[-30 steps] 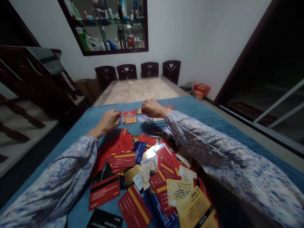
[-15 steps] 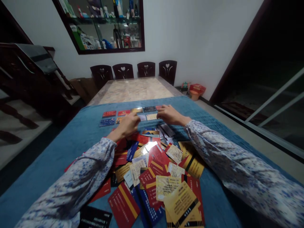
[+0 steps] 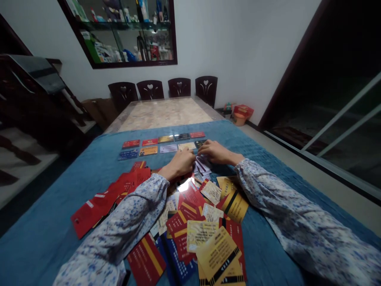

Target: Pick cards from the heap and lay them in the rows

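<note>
Two rows of cards lie on the blue cloth, among them a red card (image 3: 197, 135), a gold card (image 3: 166, 139), an orange card (image 3: 148, 150) and a dark card (image 3: 200, 143) beside my right fingers. Nearer me spreads a loose heap of red, gold, blue and white cards (image 3: 202, 234). My left hand (image 3: 182, 161) is closed over the far edge of the heap, its fingertips hidden. Close beside it, my right hand (image 3: 214, 151) has its fingers bent together above some pale cards (image 3: 203, 165); what it grips is too small to make out.
Red cards (image 3: 98, 202) fan out left of my left forearm. Beyond the blue cloth (image 3: 262, 174) the marble tabletop (image 3: 169, 111) shows, with several dark chairs (image 3: 150, 90) at its far end.
My left hand has moved right, from near the rows toward my right hand. A dark card now shows at the near row's right end. The view has shifted slightly.
</note>
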A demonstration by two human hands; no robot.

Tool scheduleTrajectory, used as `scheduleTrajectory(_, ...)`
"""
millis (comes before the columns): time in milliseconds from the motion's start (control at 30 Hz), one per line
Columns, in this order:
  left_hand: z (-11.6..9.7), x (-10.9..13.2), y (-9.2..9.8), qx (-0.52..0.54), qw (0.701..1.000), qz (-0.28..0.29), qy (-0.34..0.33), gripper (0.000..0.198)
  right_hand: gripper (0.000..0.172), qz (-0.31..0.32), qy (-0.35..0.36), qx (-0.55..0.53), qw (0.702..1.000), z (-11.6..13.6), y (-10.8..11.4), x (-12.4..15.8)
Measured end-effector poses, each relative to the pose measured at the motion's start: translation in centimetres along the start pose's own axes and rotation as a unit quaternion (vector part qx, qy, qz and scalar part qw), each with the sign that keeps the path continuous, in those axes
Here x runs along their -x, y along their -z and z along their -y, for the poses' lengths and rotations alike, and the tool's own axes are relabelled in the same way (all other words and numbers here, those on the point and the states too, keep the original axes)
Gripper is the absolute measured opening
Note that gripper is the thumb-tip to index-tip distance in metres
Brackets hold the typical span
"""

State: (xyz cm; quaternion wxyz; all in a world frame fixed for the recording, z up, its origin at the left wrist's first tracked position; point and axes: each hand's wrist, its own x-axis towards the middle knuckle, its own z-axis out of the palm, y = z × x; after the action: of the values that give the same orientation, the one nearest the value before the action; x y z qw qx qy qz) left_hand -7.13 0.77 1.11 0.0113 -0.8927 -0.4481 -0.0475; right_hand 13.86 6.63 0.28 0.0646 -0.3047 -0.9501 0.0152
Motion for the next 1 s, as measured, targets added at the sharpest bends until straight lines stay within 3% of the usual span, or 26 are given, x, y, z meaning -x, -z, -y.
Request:
scheduleTrajectory(200,0.4,-1.4,-0.8,0.039,0.998,0.030,-0.026,0.035,0.029,0.018,-0.044,0.025,0.999,0.3,0.1,0.9)
scheduleTrajectory(433,1.3,-1.6,-1.3,0.062,0.995,0.062,-0.044,0.057,0.036,0.050,-0.043,0.017,0.998,0.9,0.8,1.3)
scheduleTrajectory(800,1.7,-1.5,-1.7,0.013,0.998,0.034,-0.048,0.029,0.058,0.072,-0.073,0.052,0.993,2.7,1.3,1.4)
scheduleTrajectory(1000,1.9,-1.5,-1.7,0.020,0.998,0.033,-0.049,0.028,0.052,0.091,-0.102,0.057,0.989,3.8,1.4,1.0)
